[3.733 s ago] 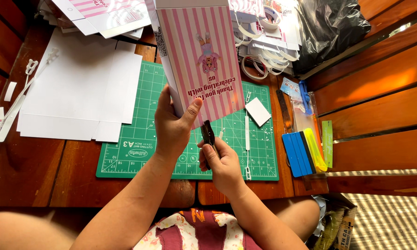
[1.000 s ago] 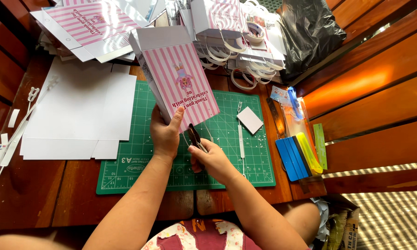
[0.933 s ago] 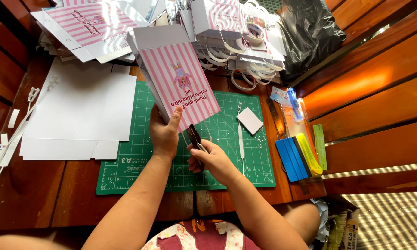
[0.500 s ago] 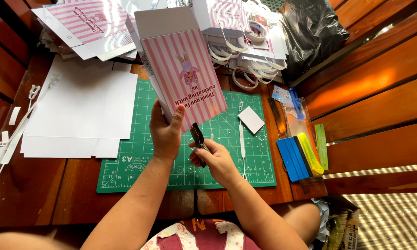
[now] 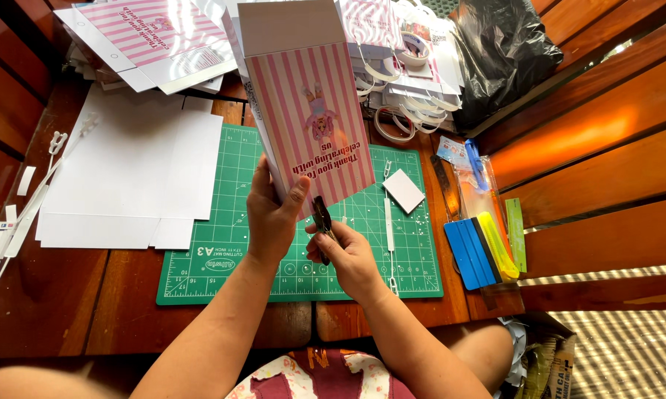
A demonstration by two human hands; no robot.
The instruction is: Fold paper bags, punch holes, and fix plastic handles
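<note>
A person's left hand (image 5: pixel 272 214) grips the lower edge of a pink-and-white striped paper gift bag (image 5: pixel 307 111), thumb on the front and fingers closed behind. The folded-flat bag has a small figure and dark lettering printed upside down, with a plain white band at its far end. Its long axis runs from about 6 o'clock up to 12, leaning slightly toward 11, held above a green cutting mat (image 5: pixel 222 251). The right hand (image 5: pixel 347 255), at 4 o'clock from the left, is closed around a dark hole punch (image 5: pixel 322 225) at the bag's lower edge. Blue squeegees (image 5: pixel 466 253) lie at 3 o'clock.
</note>
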